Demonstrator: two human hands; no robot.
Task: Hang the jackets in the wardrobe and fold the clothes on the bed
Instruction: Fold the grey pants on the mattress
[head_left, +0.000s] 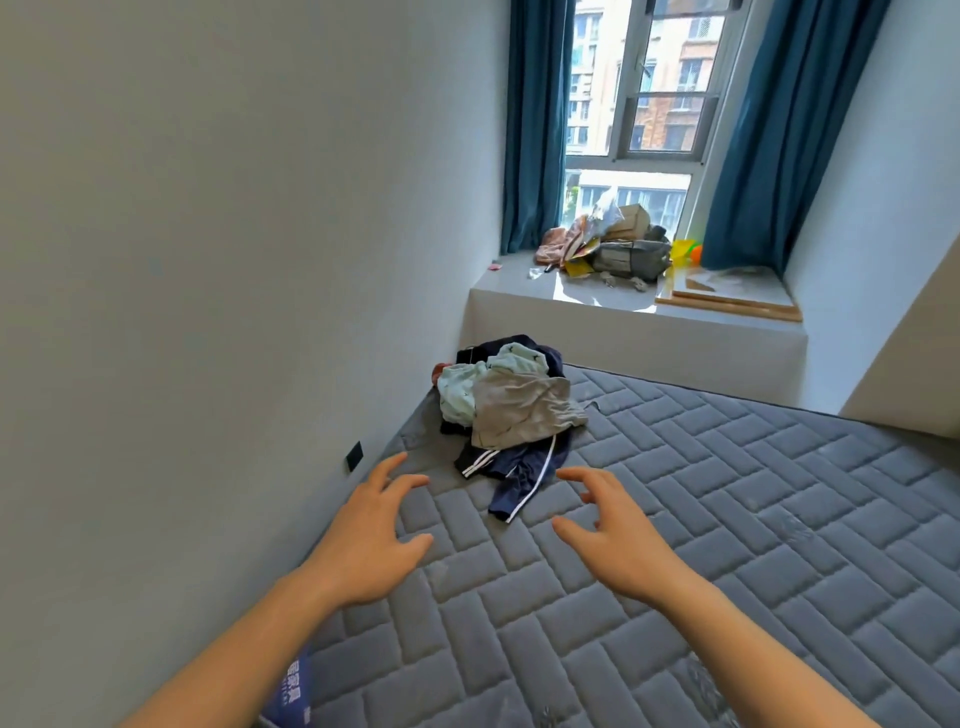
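Note:
A pile of clothes (511, 410) lies in the far left corner of the grey quilted mattress (727, 519), against the wall. On top is a grey garment, with a mint-green one behind it and a navy piece with white stripes (519, 480) trailing toward me. My left hand (371, 535) hovers above the mattress, fingers spread, just short of the pile on its left. On the right of the navy piece, my right hand (610, 535) is held out the same way, empty. Neither hand touches the clothes.
A white wall (208, 312) runs along the mattress's left side, with a dark socket near its edge. Beyond the bed, a window ledge (623, 306) carries bags, boxes and wooden boards. Blue curtains (535, 124) frame the window. No wardrobe is in view.

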